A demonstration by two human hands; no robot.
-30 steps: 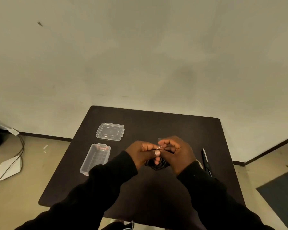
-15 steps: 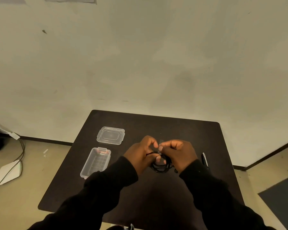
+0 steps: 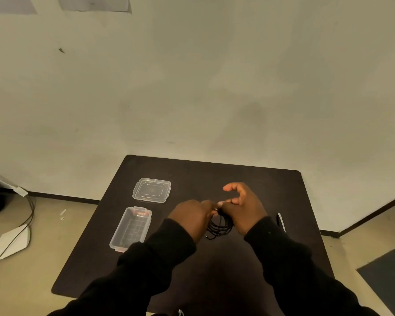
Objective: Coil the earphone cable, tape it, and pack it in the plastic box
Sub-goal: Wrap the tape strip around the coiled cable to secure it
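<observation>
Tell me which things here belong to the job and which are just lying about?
For the job:
coiled black cable, held by left hand and right hand
clear box
lid
scissors

Lying about:
white object and cords on the floor

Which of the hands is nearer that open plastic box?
Left. The left hand is just right of the plastic box; the right hand lies farther right, beyond it.

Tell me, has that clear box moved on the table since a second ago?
No. The plastic box still lies just in front of its lid, near the table's left edge. Only the camera tilted.
</observation>
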